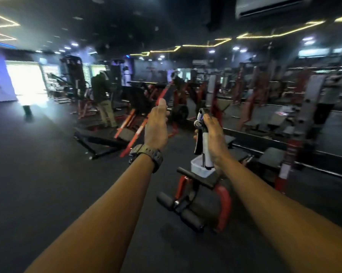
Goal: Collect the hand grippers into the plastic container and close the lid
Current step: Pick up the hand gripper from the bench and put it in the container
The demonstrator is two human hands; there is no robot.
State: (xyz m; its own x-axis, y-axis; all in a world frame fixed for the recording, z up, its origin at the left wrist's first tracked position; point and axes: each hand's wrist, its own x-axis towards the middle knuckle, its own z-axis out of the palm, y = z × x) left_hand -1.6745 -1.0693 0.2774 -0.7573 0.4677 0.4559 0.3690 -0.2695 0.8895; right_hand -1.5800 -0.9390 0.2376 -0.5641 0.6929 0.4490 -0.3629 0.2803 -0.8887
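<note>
While the left hand (156,127) hangs released with fingers extended, the right hand (213,134) has its grip clenched around a hand gripper (200,133), black-handled with grey padding and a coiled steel spring on top, above the white plastic container (197,169).

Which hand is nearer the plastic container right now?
Right. The right hand, holding a hand gripper, appears just above the plastic container; the left hand is raised off to its left.
</note>
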